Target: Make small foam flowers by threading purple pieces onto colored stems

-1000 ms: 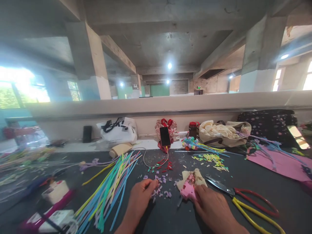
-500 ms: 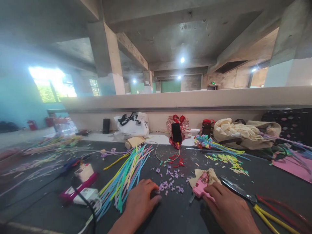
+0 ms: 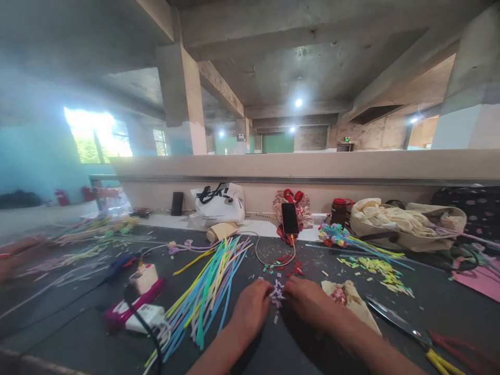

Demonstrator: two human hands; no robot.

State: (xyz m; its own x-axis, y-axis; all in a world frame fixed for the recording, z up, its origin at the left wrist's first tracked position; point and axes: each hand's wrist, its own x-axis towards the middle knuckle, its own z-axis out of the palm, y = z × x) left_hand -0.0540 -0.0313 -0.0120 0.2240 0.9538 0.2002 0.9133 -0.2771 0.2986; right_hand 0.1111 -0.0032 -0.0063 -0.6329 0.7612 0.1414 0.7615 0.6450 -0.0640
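Observation:
Short purple tube-like pieces (image 3: 277, 294) lie heaped on the dark tabletop between my two hands. My left hand (image 3: 257, 297) presses against the heap's left side, its fingers curled in and held together. From the right, my right hand (image 3: 300, 294) closes on the same heap with bent fingers; the fingertips of both hands are partly hidden. Beside my right forearm lies a crumpled beige wrapping (image 3: 353, 302) with something shiny and reddish in it. Left of my left hand spreads a bundle of long coloured fuzzy stems (image 3: 207, 286).
Scissors (image 3: 402, 320) with red and yellow handles lie right. Yellow-green cut pieces (image 3: 375, 273) are scattered behind them. A phone (image 3: 289, 217) on a cable leans at the back. A magenta power strip (image 3: 135, 302) with plugs sits left. Red bits (image 3: 297, 269) lie beyond the heap.
My right hand has let go of the pink object and moved left to the purple pieces. My left hand has moved right and forward. The scattered purple pieces are now bunched together.

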